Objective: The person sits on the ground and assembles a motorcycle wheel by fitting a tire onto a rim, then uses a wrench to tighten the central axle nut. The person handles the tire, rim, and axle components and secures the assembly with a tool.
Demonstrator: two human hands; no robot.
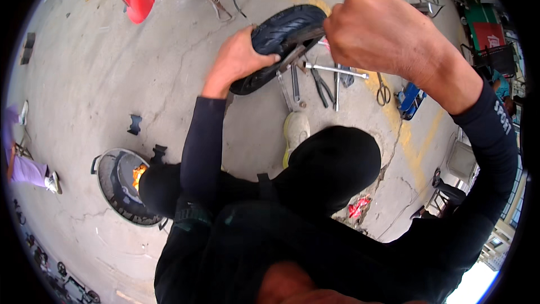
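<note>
A small black tyre [275, 32] with a grooved tread is held tilted above the ground in front of me. My left hand [242, 59] is closed on its left side, the thumb lying across the sidewall. A flat, brownish metal bar [292, 59] lies against the tyre's inner edge. My right hand [365, 31] makes a fist at the tyre's right end; its fingers face away, so what they grip is hidden. Below the tyre are pliers [320, 87], a wrench [295, 83] and a long silver socket wrench [337, 71] on the ground.
Scissors [383, 91] and a blue object [410, 101] lie to the right. A round basin [119, 222] with dark contents stands by my left knee. Red bodywork [139, 0] juts in at the top. Other people's legs [34, 173] show at the left.
</note>
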